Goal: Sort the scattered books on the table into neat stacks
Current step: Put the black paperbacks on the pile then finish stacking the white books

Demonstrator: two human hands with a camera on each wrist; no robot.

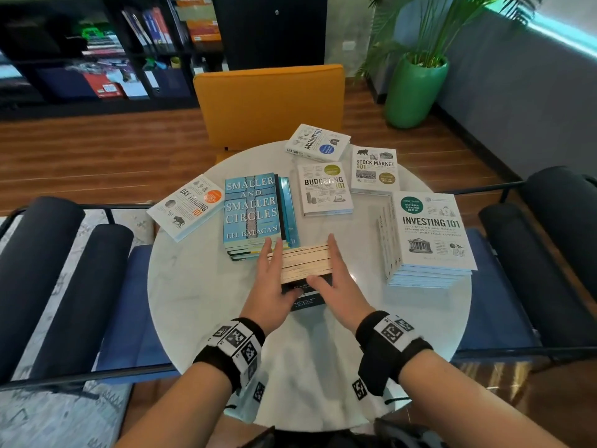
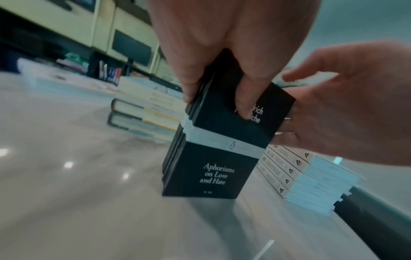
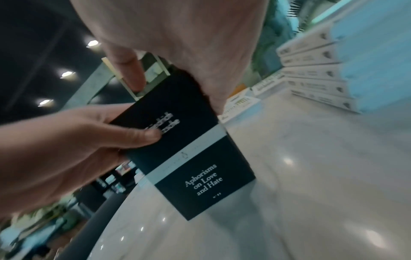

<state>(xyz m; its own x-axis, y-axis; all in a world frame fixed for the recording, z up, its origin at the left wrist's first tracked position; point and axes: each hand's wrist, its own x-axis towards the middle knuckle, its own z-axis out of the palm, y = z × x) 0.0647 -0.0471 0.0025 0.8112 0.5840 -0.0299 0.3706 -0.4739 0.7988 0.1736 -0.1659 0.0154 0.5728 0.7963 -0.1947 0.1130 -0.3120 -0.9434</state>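
i see both hands clamped on a bundle of small black books (image 1: 307,270) standing on edge near the middle of the round white table (image 1: 193,286). the left hand (image 1: 273,286) lies along the bundle's left side with fingers stretched forward and the thumb pressed onto the front cover. the right hand (image 1: 339,286) does the same on the right side, thumb across the top front edge. so each hand is partly closed, fingers fairly straight, squeezing the bundle between palm and thumb. the left wrist view shows the front cover (image 2: 218,140) reading "aphorisms on love and hate", with the bundle's lower edge touching the tabletop and the books slightly uneven along the left edge.

just beyond the bundle sits a stack topped by the blue "smaller and smaller circles" book (image 1: 252,210). to my right a stack of white books topped by "investing 101" (image 1: 431,232) stands well apart from the hands. four white books lie singly: "day trading 101" (image 1: 189,206) at the left, "budgeting 101" (image 1: 324,189) in the middle, "stock market 101" (image 1: 374,171) and "anatomy 101" (image 1: 318,143) farther back. an orange chair (image 1: 269,101) stands behind the table.
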